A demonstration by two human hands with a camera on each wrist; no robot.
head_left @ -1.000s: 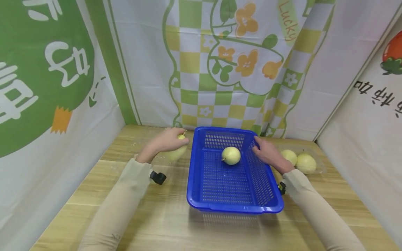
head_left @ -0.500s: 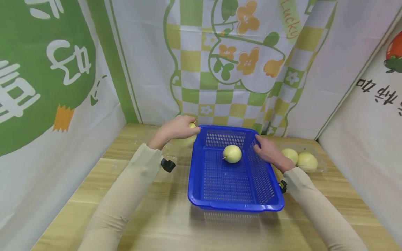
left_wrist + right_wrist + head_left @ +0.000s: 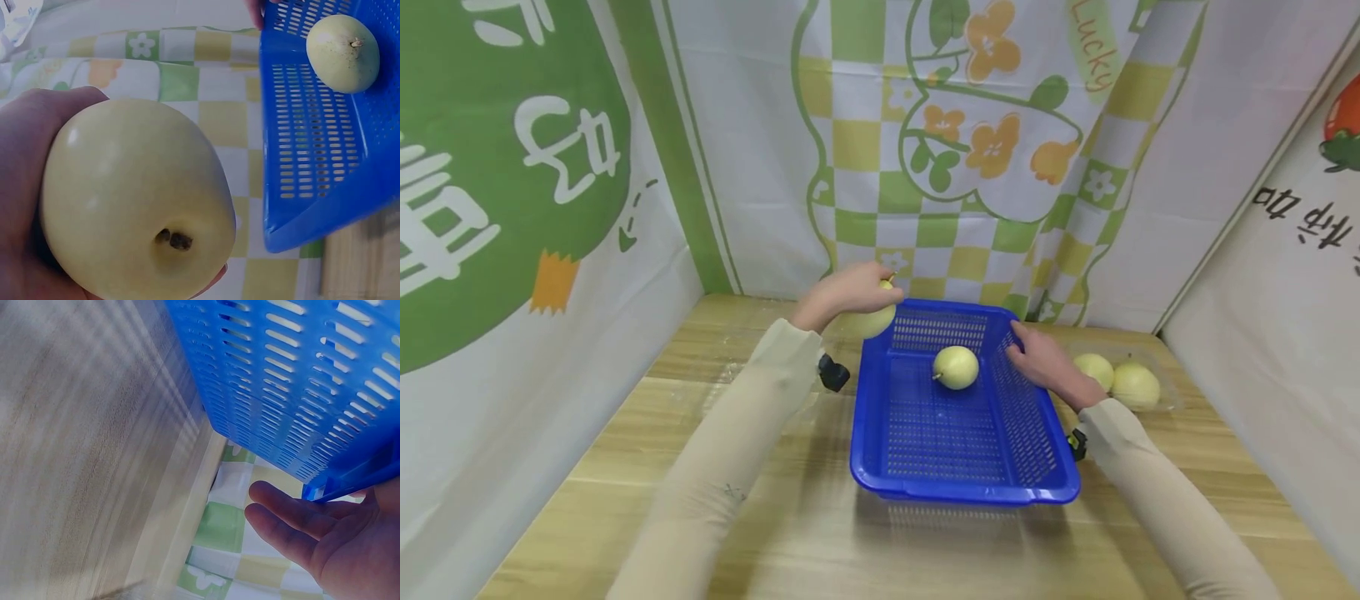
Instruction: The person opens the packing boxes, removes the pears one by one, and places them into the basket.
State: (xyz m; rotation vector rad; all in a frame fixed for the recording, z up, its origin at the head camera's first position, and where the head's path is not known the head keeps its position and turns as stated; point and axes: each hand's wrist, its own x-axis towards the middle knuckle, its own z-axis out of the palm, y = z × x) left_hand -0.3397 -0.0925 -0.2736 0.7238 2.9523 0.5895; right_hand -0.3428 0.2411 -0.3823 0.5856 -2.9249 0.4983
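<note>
My left hand (image 3: 850,293) grips a pale yellow pear (image 3: 137,187), its stem between finger and thumb side. It is raised beside the back left corner of the blue plastic basket (image 3: 955,495). Inside the basket, towards the back, lies another yellow pear (image 3: 956,367) on its side, stem pointing left. On the basket's right side my right hand (image 3: 1045,362) holds the rim, thumb inside; in the right wrist view the fingers (image 3: 281,534) reach under the rim's outer edge.
To the right, a clear plastic tray (image 3: 1168,396) holds two more pears (image 3: 1135,385). Another clear plastic container (image 3: 722,371) stands at the left, partly behind the left sleeve. A patterned cloth (image 3: 925,250) hangs behind the wooden table (image 3: 775,525).
My left hand has lifted the pear from the clear container at the left and carried it right to the basket's back left corner. The right hand stays on the rim.
</note>
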